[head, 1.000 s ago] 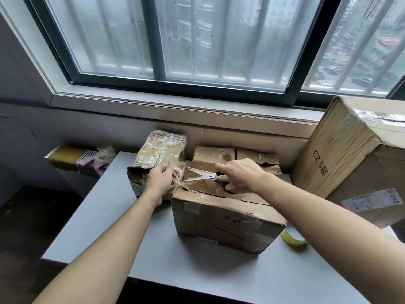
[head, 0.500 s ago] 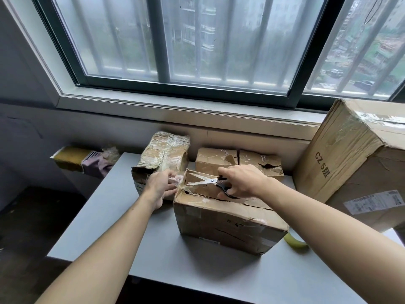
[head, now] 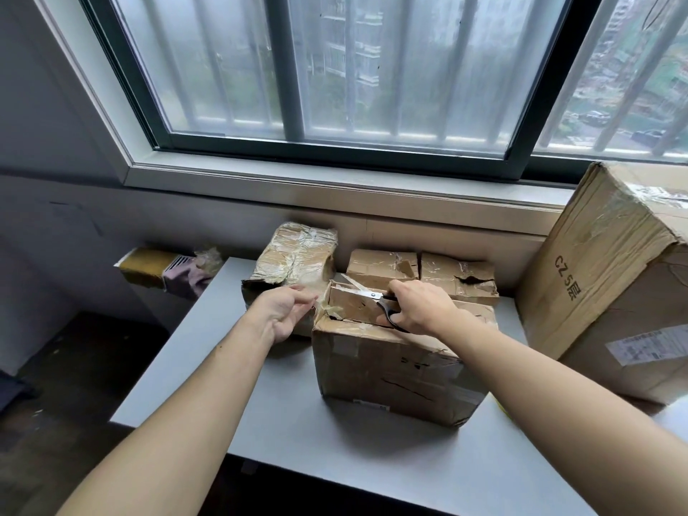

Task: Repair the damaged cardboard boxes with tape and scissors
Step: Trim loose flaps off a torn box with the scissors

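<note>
**boxfixer:** Head cam shot from my taping session. My right hand (head: 417,306) is wrapped round the black handles of the scissors (head: 376,297), blades pointing left across the top of the torn box (head: 391,370) I'm working on. That box sits mid-table, closer to the front edge so I can lean over it. My left hand (head: 284,312) is just off the box's top left corner, fingers pinching what looks like a strip of clear tape (head: 316,292). I hold it taut so the blades get a clean bite instead of chewing it.

**tapeguy77:** Why's the rest shoved to the back?

**boxfixer:** Keeps them out of my elbows. The heavily taped box (head: 294,258) and two small torn boxes (head: 420,271) line the back edge of the table (head: 208,366) under the window, and the big box (head: 603,270) hogs the right end.

**tapeguy77:** Where's the roll?

**boxfixer:** Can't spot it here, honestly. There's a yellow sliver (head: 500,407) peeking out near the front box's right side, might be it, too hidden to tell.

**tapeguy77:** Blades open?

**boxfixer:** Look parted to me, but it's small. I'd guess the snip comes next.
</note>
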Motion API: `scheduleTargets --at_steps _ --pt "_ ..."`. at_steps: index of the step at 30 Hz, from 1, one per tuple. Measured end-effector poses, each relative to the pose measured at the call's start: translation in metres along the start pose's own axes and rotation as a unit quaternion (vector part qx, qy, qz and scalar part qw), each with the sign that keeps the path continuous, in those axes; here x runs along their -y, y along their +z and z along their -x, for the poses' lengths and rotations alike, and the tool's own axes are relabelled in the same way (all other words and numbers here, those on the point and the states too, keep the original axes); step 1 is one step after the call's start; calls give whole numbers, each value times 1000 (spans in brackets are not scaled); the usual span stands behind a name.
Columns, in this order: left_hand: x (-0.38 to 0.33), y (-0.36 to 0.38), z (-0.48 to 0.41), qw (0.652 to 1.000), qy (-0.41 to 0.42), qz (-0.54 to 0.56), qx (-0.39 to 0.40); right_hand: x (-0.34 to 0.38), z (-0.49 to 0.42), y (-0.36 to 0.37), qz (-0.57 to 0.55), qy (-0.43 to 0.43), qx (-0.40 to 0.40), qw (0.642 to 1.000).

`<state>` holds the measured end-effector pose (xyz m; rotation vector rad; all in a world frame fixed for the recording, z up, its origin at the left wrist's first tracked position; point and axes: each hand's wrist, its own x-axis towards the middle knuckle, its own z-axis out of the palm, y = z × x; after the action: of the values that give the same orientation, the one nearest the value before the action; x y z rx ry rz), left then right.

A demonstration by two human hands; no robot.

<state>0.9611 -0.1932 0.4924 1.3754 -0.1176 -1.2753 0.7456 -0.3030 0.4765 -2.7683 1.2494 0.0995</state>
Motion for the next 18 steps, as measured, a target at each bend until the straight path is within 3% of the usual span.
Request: scheduleTargets --at_steps 2,4,7,9,10,12,14,16,18 --pt "-2 -2 4 999 9 -33 -1 0 -1 3 -8 5 -7 1000" --pt "-4 -1 6 982 56 -167 -69 -1 -2 5 -7 7 -15 1000" --pt "-7 -5 6 904 158 -331 -217 -2 -3 6 -19 8 -17 1000" --pt "-9 -4 8 853 253 -388 -239 -2 -2 5 -22 11 -17 1000" --pt "-8 -2 8 822 320 -420 -211 -1 -2 5 -24 13 -18 999" --pt "-3 6 8 734 435 -512 -103 0 -2 5 -33 20 -20 999" --pt "4 15 4 616 470 -633 -10 0 -1 4 -42 25 -19 999" --pt "8 23 -4 508 404 -761 1 -1 -1 3 -44 26 -21 998" --pt "12 29 -11 427 329 -842 -14 0 0 3 -41 27 -23 999"
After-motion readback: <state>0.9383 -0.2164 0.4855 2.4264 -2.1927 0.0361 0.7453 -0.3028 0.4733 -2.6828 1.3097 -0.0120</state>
